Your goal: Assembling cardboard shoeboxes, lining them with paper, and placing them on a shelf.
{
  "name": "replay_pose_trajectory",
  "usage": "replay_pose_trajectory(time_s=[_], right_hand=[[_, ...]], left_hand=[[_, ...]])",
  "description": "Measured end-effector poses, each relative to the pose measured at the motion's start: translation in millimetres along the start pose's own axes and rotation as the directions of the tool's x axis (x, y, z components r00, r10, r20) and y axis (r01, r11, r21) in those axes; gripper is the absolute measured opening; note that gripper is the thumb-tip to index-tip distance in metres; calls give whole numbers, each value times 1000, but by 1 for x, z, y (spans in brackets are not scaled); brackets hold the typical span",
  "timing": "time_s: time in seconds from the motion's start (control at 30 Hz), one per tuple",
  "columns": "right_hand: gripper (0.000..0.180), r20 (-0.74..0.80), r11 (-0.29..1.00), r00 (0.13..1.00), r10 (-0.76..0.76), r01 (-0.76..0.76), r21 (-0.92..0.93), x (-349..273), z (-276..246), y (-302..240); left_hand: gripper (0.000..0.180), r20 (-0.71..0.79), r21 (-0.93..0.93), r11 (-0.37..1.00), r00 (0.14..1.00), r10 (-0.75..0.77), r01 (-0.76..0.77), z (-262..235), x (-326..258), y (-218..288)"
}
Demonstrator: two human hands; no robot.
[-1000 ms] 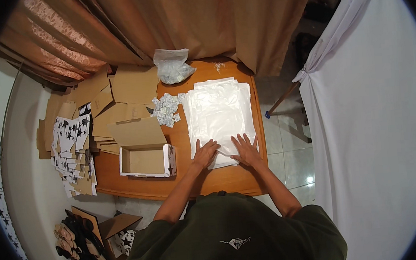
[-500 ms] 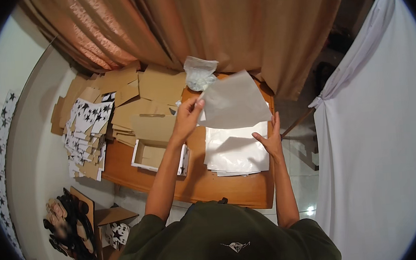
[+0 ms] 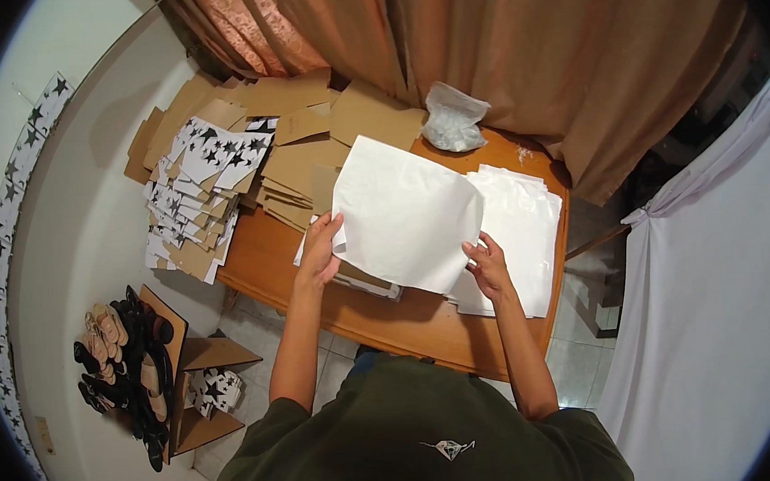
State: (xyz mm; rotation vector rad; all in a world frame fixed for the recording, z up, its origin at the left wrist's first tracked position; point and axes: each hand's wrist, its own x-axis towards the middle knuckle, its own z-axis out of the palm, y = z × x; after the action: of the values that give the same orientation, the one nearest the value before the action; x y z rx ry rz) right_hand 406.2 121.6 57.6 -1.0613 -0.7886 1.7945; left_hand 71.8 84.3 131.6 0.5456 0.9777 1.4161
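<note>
A white sheet of paper is stretched between my hands above the table, slightly curved and tilted. My left hand pinches its left edge, thumb on top. At the lower right edge, my right hand grips the same sheet between thumb and fingers. Beneath the sheet stands a cardboard box, mostly hidden, with only its front wall and a bit of its left side showing. Close to my right hand lies a stack of white sheets, partly covered by the held one.
Flat cardboard pieces and star-printed cut pieces are piled on the left of the wooden table. A clear plastic bag sits at the back by a brown curtain. Shoes hang at lower left.
The sheet has moved left from above the stack to over the box. My right hand, open and apart from the sheet before, now grips it. The view has turned too.
</note>
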Motion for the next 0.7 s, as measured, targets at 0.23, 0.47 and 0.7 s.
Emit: replay_pose_trajectory(time_s=[0.23,0.47,0.7], right_hand=[[41,-165,988,983,-75,50,-147,27,65,59],[39,-372,962,924,-86,-20,-273,40,91,102],[57,-531,701,803,-270,-214,-680,20,123,104]], left_hand=[[27,-181,227,973,980,79,-37,-124,12,17],[24,-163,545,837,986,45,52,-214,52,12],[27,-75,801,599,991,110,-6,-235,76,-9]])
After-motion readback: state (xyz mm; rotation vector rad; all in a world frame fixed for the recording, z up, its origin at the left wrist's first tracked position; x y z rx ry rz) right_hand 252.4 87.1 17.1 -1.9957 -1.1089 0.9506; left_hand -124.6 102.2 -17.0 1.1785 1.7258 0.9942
